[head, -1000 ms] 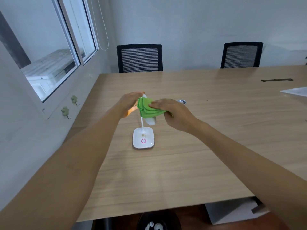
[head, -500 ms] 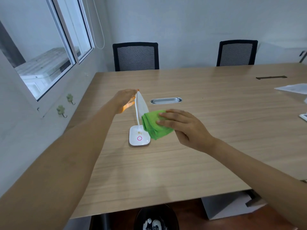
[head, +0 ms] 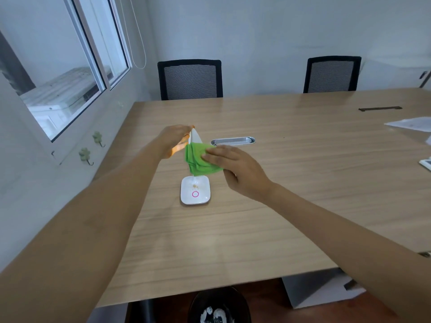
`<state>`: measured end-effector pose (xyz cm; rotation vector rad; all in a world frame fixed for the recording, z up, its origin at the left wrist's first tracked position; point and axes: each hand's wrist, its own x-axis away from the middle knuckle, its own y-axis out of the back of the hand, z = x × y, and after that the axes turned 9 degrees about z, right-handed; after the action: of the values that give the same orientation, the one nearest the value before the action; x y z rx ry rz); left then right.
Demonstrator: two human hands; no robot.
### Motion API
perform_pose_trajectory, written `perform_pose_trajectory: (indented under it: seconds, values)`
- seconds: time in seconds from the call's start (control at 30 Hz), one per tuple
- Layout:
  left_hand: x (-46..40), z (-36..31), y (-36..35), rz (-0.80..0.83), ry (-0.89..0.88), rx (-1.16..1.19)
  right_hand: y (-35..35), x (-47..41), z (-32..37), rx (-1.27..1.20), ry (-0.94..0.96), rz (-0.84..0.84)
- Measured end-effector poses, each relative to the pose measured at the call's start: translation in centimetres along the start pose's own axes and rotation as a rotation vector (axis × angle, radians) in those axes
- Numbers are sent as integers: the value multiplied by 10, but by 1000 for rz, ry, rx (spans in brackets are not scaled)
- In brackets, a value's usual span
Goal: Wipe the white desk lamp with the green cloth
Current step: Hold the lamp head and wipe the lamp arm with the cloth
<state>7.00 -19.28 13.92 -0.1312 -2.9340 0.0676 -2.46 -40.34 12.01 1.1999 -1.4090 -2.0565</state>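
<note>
A small white desk lamp [head: 195,191] with a square glossy base and a pink ring on it stands on the light wood-grain tabletop [head: 291,194], toward the left edge and about halfway between the near and far edges. Its thin stem rises from the back of the base to a flat white head, whose tip shows above the folded bright green cloth [head: 198,159]. The left hand [head: 173,141] grips the top of the lamp head, fingers closed around its upper end, with warm orange light glowing on the palm side. The right hand [head: 233,169] presses the green cloth against the lamp head, fingers flat and spread over the fabric, so the cloth sits between palm and lamp, above the base. An oval metal cable grommet [head: 232,141] is set into the tabletop just beyond the hands. White papers [head: 410,123] lie near the right edge. Two black mesh-backed office chairs [head: 190,79] stand along the far edge.
</note>
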Motion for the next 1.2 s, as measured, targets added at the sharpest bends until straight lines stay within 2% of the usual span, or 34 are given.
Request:
perform_pose_trajectory:
  seconds: [0.23,0.4,0.57,0.7,0.83,0.97,1.03,1.13,1.2]
  values:
    - [2,-3,2,3,25,12,2,41,6,160,187,-53]
    - [2,-4,1,10,28,-17,20,5,-5,135,24,-159]
    - [6,-3,2,32,17,-33,16,-35,-14,136,-84,-57]
    - [4,-1,3,49,-24,-59,6,-36,-8,97,-39,46]
    - [1,0,7,18,13,-26,0,-7,4,134,69,79]
    - [1,-1,9,24,35,-25,-2,24,9,235,224,23]
    - [1,-1,8,23,32,-23,-1,30,8,242,240,-52]
    - [2,-2,8,31,29,-37,8,19,3,177,131,-178]
    - [2,-2,8,42,30,-63,14,3,-5,142,33,-193]
